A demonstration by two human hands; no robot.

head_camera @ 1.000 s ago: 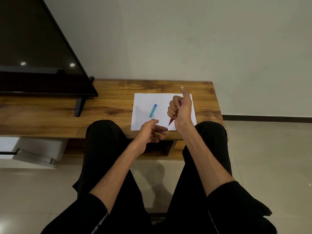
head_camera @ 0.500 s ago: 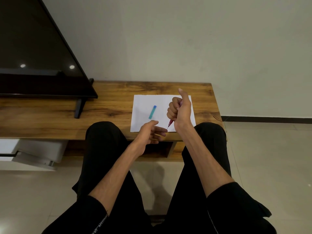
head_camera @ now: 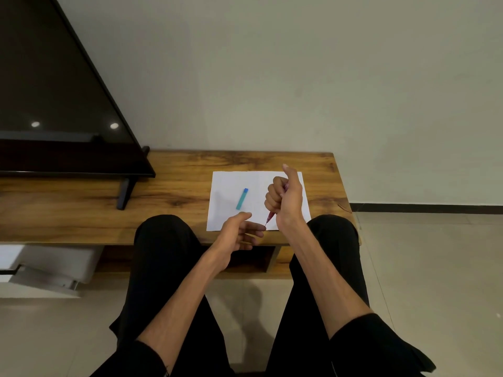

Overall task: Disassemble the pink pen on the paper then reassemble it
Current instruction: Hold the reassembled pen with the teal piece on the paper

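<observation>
Head view: right hand (head_camera: 288, 197), centre frame, grips the pink pen (head_camera: 270, 217) in a fist, thumb raised, tip pointing down toward the left hand (head_camera: 241, 234), whose fingers are loosely curled, fingertips at the tip. Teal cap (head_camera: 242, 198) lies on the paper (head_camera: 231, 183): disassembly apparently begun, reassembly outstanding.

The only camera is sitting on my head — it is looking forward and steeply down past my knees at the wooden table (head_camera: 174, 191) and the wall behind. Being wide-angle, it is bending the edges — my forearms are looming nearest the lens.
</observation>
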